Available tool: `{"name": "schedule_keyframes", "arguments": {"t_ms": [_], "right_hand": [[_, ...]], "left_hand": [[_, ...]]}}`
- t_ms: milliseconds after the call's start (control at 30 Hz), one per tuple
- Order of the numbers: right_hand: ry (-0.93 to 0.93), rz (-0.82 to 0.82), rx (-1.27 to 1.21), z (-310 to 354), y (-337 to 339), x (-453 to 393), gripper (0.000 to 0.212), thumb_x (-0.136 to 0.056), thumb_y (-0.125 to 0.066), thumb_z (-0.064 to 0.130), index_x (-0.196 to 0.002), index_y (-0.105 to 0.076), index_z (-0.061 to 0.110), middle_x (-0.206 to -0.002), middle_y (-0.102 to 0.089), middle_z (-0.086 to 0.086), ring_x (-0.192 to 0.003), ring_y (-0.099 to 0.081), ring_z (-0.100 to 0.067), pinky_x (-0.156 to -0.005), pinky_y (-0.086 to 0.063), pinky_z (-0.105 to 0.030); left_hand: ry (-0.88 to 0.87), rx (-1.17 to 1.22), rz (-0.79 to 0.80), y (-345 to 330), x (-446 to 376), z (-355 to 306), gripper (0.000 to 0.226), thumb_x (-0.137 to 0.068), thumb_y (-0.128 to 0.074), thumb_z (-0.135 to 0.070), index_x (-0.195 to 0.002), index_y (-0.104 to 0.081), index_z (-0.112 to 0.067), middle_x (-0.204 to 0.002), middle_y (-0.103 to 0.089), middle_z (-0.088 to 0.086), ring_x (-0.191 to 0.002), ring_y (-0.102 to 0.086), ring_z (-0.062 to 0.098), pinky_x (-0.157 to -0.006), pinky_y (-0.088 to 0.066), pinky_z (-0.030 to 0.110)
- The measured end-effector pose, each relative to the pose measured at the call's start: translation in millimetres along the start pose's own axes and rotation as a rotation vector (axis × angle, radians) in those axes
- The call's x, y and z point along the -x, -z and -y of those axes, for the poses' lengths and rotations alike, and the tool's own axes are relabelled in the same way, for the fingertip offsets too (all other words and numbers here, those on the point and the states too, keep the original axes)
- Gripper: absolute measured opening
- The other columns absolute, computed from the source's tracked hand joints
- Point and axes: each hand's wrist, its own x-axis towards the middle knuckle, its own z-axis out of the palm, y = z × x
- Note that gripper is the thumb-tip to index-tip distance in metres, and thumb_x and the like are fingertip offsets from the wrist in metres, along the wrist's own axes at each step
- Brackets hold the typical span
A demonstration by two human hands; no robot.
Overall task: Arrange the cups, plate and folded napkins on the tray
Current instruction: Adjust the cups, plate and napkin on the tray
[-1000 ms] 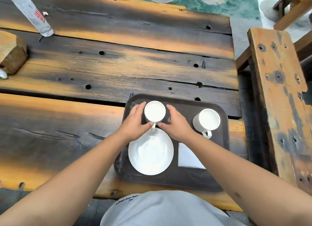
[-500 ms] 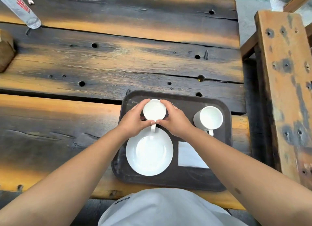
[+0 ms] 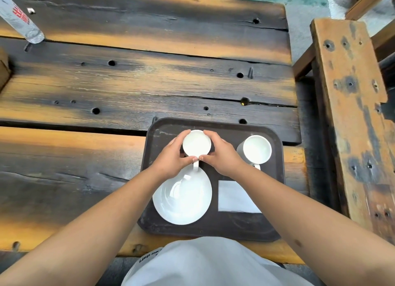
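Note:
A dark brown tray (image 3: 213,228) lies at the near edge of the wooden table. A white cup (image 3: 196,145) stands at its far left, handle pointing toward me. My left hand (image 3: 172,156) and my right hand (image 3: 222,155) wrap around this cup from both sides, thumbs meeting at the handle. A second white cup (image 3: 257,149) stands at the tray's far right, untouched. A white plate (image 3: 181,197) rests at the near left, and a folded white napkin (image 3: 234,197) lies at the near right, partly under my right forearm.
The table (image 3: 128,82) is made of rough, dark and orange planks with holes. A plastic water bottle (image 3: 18,20) lies at the far left. A wooden bench (image 3: 352,106) runs along the right side. A wooden block (image 3: 3,69) shows at the left edge.
Both hands have closed in around the left cup, from fingers beside it to thumbs touching at its handle. The camera view shifted slightly; the other items stayed put.

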Motion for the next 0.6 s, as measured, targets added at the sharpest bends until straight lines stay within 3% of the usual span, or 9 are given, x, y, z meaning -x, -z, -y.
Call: {"name": "schedule_keyframes", "arguments": {"t_ms": [100,267,333,433,500,600], "right_hand": [[0.002,0.003,0.003,0,0,1,0.076,-0.084,-0.074,0.026,-0.145,-0.030,0.035,-0.141,-0.049,0.000,-0.091,-0.065,-0.016,-0.092,-0.048,-0.035],[0.003,0.007,-0.010,1,0,2,0.076,-0.084,-0.073,0.026,-0.145,-0.029,0.036,-0.141,-0.049,0.000,-0.092,-0.064,-0.015,-0.093,-0.048,-0.037],[0.009,0.007,-0.008,2,1,3,0.077,-0.085,-0.073,0.027,-0.146,-0.028,0.036,-0.142,-0.048,0.000,-0.095,-0.064,-0.017,-0.094,-0.048,-0.038],[0.034,0.021,0.004,2,2,8,0.083,-0.085,-0.071,0.033,-0.151,-0.020,0.034,-0.155,-0.035,0.002,-0.121,-0.055,-0.022,-0.103,-0.043,-0.040],[0.049,0.014,0.011,0,7,13,0.089,-0.084,-0.071,0.040,-0.153,-0.015,0.034,-0.159,-0.025,0.005,-0.132,-0.047,-0.023,-0.106,-0.042,-0.043],[0.067,-0.023,0.084,-7,20,24,0.087,-0.084,-0.070,0.042,-0.152,-0.017,0.033,-0.159,-0.024,0.007,-0.132,-0.046,-0.019,-0.105,-0.043,-0.042]], "left_hand": [[0.002,-0.022,-0.004,-1,0,0,0.080,-0.084,-0.076,-0.029,-0.146,-0.027,-0.043,-0.145,-0.039,-0.011,-0.099,-0.048,-0.012,-0.079,-0.037,0.008],[0.014,-0.040,-0.018,-3,0,0,0.082,-0.085,-0.074,-0.027,-0.149,-0.024,-0.039,-0.148,-0.038,-0.007,-0.110,-0.043,0.001,-0.072,-0.031,-0.002],[0.018,-0.046,-0.022,-3,1,-1,0.083,-0.085,-0.074,-0.028,-0.150,-0.023,-0.038,-0.149,-0.037,-0.005,-0.112,-0.044,0.003,-0.081,-0.034,0.005],[0.015,-0.087,-0.052,-3,3,-6,0.088,-0.082,-0.077,-0.033,-0.151,-0.023,-0.035,-0.154,-0.030,-0.001,-0.132,-0.038,0.013,-0.105,-0.034,0.027],[0.009,-0.125,-0.080,-4,6,-10,0.092,-0.079,-0.078,-0.037,-0.151,-0.021,-0.036,-0.159,-0.019,0.000,-0.145,-0.022,0.017,-0.111,-0.024,0.029],[-0.028,-0.225,-0.196,-9,10,-23,0.090,-0.077,-0.074,-0.043,-0.150,-0.022,-0.036,-0.160,-0.012,-0.002,-0.147,-0.013,0.019,-0.114,-0.022,0.036]]}}
